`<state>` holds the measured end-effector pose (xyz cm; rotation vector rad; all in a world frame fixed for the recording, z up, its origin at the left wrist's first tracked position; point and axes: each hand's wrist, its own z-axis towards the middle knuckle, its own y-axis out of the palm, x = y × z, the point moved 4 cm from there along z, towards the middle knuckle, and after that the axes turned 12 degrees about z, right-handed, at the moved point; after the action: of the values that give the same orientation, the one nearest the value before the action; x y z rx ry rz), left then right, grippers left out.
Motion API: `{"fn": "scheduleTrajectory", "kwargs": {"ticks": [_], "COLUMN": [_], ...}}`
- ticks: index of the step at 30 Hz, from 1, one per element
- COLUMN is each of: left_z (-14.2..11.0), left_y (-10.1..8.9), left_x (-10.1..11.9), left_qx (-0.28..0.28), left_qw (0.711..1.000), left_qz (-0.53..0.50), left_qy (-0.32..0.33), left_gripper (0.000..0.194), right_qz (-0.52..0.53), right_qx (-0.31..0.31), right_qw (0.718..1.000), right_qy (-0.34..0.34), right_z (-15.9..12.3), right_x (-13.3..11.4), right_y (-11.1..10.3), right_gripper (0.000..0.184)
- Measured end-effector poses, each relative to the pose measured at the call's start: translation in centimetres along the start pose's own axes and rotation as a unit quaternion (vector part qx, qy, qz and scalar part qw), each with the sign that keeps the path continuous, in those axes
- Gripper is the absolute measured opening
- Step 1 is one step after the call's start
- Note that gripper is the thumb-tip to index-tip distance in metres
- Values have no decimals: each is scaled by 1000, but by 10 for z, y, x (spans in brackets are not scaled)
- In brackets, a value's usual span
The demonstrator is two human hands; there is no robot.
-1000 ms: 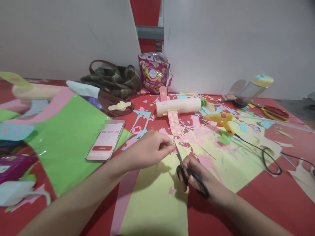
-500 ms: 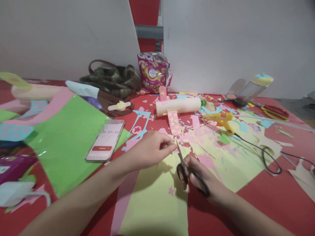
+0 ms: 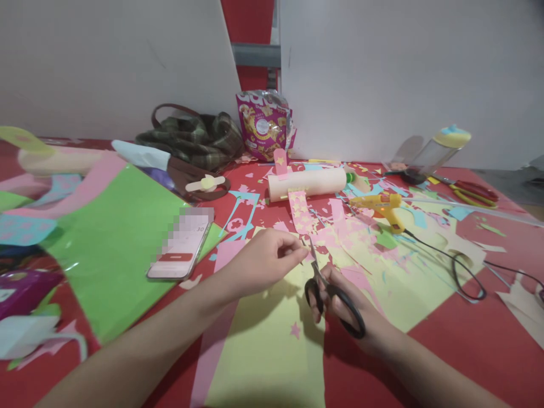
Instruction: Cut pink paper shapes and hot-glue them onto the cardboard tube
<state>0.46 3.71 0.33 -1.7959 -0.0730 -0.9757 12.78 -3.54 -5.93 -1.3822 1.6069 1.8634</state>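
Note:
My right hand (image 3: 344,294) grips black-handled scissors (image 3: 317,272) by the finger loops. Their blades point away from me and are parted, close to my left fingertips. My left hand (image 3: 272,258) is closed in a pinch at thumb and forefinger; whatever sits between them is too small to make out. Below both hands lies a yellow paper sheet (image 3: 263,351), with a small pink star (image 3: 295,329) on it. Just beyond, a cream-coloured tube (image 3: 314,184) lies on its side, with a pink strip bearing yellow stars (image 3: 300,212) hanging from its front.
A yellow glue gun (image 3: 382,208) with a black cord lies right of the tube. Paper scraps (image 3: 327,235) litter the middle. On the left are a phone (image 3: 182,249) and a green sheet (image 3: 114,255). A snack bag (image 3: 264,126) and a clear bottle (image 3: 437,150) stand behind.
The scissor blades have spread apart and tilted slightly beside my left fingertips. My left hand has shifted very slightly to the right, still pinching.

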Motion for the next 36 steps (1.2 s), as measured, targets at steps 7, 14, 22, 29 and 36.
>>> {"fn": "scheduleTrajectory", "kwargs": {"ticks": [7,14,22,29,36], "left_z": [-1,-3,-6,-10,-9], "left_y": [11,17,27,33,38], "left_x": [1,5,8,12,10], "left_qx": [36,94,99,86,92], "left_qw": [996,986,970,958,960], "left_qz": [-77,-137,-216,-270,-260], "left_qy": [-21,-26,-49,-43,-46], "left_gripper": [27,27,26,26,27], "right_qz": [18,2,55,44,32], "right_qx": [8,22,15,18,34], "right_qw": [999,999,998,998,998], "right_qy": [-29,-38,-37,-40,-52], "right_z": [-1,-2,-3,-3,-4], "right_x": [-2,-1,0,2,8], "right_y": [0,0,5,5,1], "right_gripper": [30,29,25,21,18]}}
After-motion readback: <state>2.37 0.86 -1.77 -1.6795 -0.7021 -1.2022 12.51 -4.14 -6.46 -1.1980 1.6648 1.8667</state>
